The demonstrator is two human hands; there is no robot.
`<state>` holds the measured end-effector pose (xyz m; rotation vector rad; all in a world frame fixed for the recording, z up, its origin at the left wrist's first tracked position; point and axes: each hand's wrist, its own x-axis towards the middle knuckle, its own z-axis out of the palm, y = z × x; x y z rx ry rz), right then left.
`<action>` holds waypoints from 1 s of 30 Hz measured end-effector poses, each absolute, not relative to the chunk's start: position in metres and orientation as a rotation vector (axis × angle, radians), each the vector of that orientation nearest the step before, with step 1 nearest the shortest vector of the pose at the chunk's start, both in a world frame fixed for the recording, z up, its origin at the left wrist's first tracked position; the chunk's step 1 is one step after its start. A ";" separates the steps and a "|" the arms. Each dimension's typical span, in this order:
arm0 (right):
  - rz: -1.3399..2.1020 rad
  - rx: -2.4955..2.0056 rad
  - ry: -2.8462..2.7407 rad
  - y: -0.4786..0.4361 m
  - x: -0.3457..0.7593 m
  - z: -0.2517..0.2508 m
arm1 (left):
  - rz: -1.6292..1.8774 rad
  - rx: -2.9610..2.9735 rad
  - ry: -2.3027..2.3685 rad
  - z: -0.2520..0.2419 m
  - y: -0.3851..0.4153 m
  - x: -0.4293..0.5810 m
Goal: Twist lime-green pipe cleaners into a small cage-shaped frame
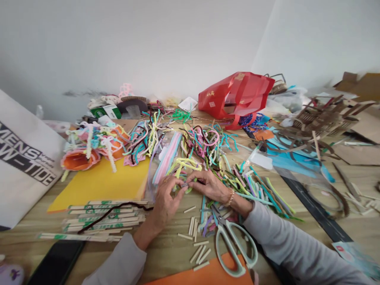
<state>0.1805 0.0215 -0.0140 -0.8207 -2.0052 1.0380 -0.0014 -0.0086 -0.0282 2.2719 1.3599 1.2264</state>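
Note:
My left hand (166,202) and my right hand (210,186) meet at the middle of the table, fingertips pinched together. Between them is a small greyish bit, perhaps a pipe cleaner end, mostly covered by the fingers. Just behind the hands lie yellow pipe cleaners (184,164). A dark brown pipe cleaner (115,208) runs across wrapped chopsticks (103,217) toward my left wrist; whether it reaches the hand is hidden. Scissors with pale handles (234,247) lie below my right wrist, beside short cut sticks (200,253).
Tangled pipe cleaners (204,142) and loose strands (261,190) spread behind and right. A yellow sheet (103,182), phone (56,261) and white bag (23,170) are left. A red bag (216,97) stands at the back. Orange paper (204,275) lies in front; small wooden chairs (323,114) stand right.

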 end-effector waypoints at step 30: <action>0.941 -0.789 -2.077 0.023 0.181 -0.017 | 1.315 2.198 1.297 -0.033 -0.007 -0.007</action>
